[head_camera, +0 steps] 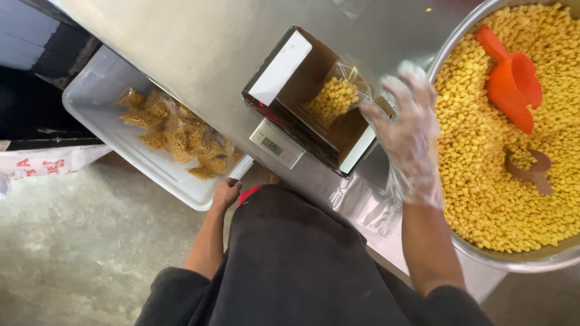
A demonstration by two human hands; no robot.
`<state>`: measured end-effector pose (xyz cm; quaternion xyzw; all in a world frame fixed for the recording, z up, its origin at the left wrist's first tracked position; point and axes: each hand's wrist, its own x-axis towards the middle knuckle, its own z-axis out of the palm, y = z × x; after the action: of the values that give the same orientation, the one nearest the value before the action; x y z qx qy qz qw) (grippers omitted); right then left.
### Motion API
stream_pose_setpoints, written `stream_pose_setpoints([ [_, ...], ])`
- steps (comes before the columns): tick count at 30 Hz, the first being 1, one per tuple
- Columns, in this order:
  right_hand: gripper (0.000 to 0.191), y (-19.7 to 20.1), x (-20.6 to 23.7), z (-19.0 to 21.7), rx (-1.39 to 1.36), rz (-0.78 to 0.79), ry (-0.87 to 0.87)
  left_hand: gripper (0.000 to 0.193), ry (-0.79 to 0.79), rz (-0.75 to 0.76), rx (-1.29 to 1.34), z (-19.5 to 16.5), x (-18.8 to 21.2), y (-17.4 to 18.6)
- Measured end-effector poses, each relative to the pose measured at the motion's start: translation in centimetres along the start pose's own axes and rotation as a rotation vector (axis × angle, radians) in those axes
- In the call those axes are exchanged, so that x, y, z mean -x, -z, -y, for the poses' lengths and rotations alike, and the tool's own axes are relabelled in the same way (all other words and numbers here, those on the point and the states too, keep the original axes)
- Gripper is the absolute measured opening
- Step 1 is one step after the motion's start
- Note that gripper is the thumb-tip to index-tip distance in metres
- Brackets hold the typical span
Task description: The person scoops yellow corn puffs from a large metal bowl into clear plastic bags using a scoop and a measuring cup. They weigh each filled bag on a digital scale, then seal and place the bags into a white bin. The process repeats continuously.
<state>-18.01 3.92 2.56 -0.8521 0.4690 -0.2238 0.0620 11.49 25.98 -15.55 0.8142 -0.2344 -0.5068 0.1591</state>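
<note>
My right hand [406, 136], in a thin clear glove, has its fingers spread and released at the mouth of a clear bag [338, 96] partly filled with yellow puffed snacks. The bag sits propped in a cardboard box [314, 99] lying tilted on a small scale [277, 143], which seems to keep the opening up and reachable. Just to the right on the steel tabletop [199, 42], a big metal basin [465, 24] holds loose snacks, an orange scoop [510, 78] and a brown one [531, 171]. My left hand [226, 193] hangs low, loosely clenched, against the edge of a white tray [96, 90] of filled bags [175, 136].
</note>
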Motion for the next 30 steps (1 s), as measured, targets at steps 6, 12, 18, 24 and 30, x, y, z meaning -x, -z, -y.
stream_pose_setpoints([
  [6, 0.026, -1.7, -6.8, 0.5, -0.088, 0.46, -0.301, 0.033, -0.399, -0.264, -0.091, -2.6, 3.8, 2.1],
  [12, 0.024, 3.2, -3.3, 2.0, -0.21, 0.294, 0.01, 0.089, -1.034, -0.464, -0.103, -14.9, 12.1, 1.2],
  [18, 0.035, 14.0, 3.4, 1.1, -1.608, -0.115, -0.707, 0.11, -1.427, -0.239, -0.223, -28.8, 13.7, -8.0],
  [24, 0.023, 22.0, 15.5, -5.8, -0.858, -0.807, -0.581, 0.1, -1.006, 0.642, -0.097, -32.8, 17.1, -22.9],
  [30, 0.029, 24.1, 25.7, -12.2, -0.901, -0.943, -0.903, 0.097, -0.13, 1.013, 0.148, -33.0, 18.3, -35.4],
])
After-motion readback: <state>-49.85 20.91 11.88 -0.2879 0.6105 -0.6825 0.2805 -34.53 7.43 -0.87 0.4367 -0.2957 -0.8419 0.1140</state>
